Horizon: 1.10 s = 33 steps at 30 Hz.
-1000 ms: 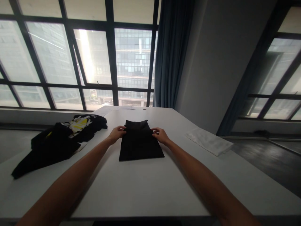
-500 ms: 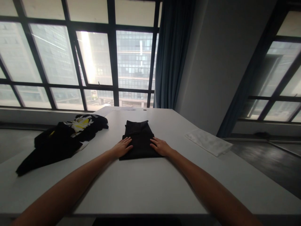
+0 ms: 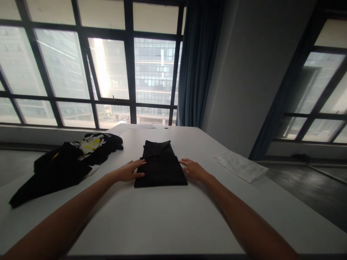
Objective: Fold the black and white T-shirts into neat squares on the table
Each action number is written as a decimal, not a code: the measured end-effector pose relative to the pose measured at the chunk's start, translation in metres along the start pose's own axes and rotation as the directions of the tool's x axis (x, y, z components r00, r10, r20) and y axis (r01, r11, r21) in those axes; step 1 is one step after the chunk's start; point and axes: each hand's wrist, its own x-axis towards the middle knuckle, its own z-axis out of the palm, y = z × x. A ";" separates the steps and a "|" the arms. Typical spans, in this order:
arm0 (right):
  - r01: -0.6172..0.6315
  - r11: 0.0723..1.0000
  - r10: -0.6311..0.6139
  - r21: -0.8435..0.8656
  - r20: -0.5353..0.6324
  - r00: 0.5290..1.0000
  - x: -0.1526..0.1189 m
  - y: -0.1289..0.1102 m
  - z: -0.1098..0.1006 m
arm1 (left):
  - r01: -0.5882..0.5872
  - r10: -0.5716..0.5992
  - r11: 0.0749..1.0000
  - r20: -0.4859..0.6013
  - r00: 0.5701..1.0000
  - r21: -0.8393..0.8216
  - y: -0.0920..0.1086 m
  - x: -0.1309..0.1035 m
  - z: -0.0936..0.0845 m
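Note:
A folded black garment (image 3: pixel 161 171) lies flat on the white table (image 3: pixel 154 220) in front of me, its far part narrower and slightly creased. My left hand (image 3: pixel 128 171) is open at its left edge, fingertips resting on the cloth. At the right edge my right hand (image 3: pixel 193 169) lies open with fingers spread, the fingertips beside or just touching the fabric. Neither hand grips anything. The kind of garment cannot be made out from its folds.
On the left lies a heap of black clothing (image 3: pixel 67 166) with a white and yellow print. A flat white sheet or bag (image 3: pixel 240 166) rests at the right edge. Papers (image 3: pixel 142 126) lie at the far end, before windows and a blue curtain (image 3: pixel 193 72).
Both hands have slid outward, from lying on the black garment to its side edges. The view has shifted slightly. The garment remains flat and folded.

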 end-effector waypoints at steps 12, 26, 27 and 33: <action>0.137 0.982 -0.134 0.130 -0.037 0.990 0.007 -0.048 0.029 | -0.092 0.092 0.996 -0.018 0.996 0.016 0.065 0.000 0.031; 0.158 0.965 -0.155 0.210 -0.029 0.987 0.002 -0.016 0.021 | -0.107 0.101 0.988 -0.053 0.993 -0.108 0.010 -0.008 0.000; 0.156 0.969 -0.150 0.192 -0.045 0.988 0.001 -0.007 0.016 | -0.097 0.089 0.990 -0.081 0.993 -0.098 0.001 -0.011 -0.005; 0.137 0.975 -0.130 0.172 -0.053 0.990 -0.002 0.012 0.004 | -0.083 0.080 0.991 -0.035 0.996 -0.107 -0.012 -0.016 -0.005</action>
